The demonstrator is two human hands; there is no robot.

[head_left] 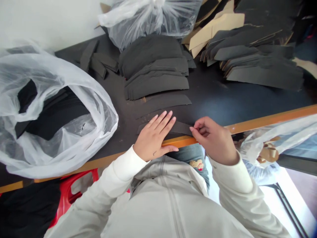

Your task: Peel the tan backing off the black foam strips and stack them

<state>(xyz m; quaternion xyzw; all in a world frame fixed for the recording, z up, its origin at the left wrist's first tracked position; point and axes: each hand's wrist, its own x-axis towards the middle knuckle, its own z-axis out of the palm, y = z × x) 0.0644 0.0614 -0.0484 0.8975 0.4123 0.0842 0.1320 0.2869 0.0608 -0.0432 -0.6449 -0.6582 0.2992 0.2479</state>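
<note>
A dark curved strip lies flat along the table's front edge. My left hand rests on it with the fingers stretched out, hiding its middle. At the strip's right end, my right hand pinches the tip between thumb and fingers. Just behind lies another single dark curved piece, flat on the table. Beyond that, a fanned stack of similar dark pieces leans in overlapping rows. What the strips are made of cannot be made out for sure.
An open clear plastic bag with dark pieces inside stands at left. A tied plastic bag sits at the back. More dark pieces, some brown-backed, are piled at right. A red stool and a bag with brown scraps are below the table.
</note>
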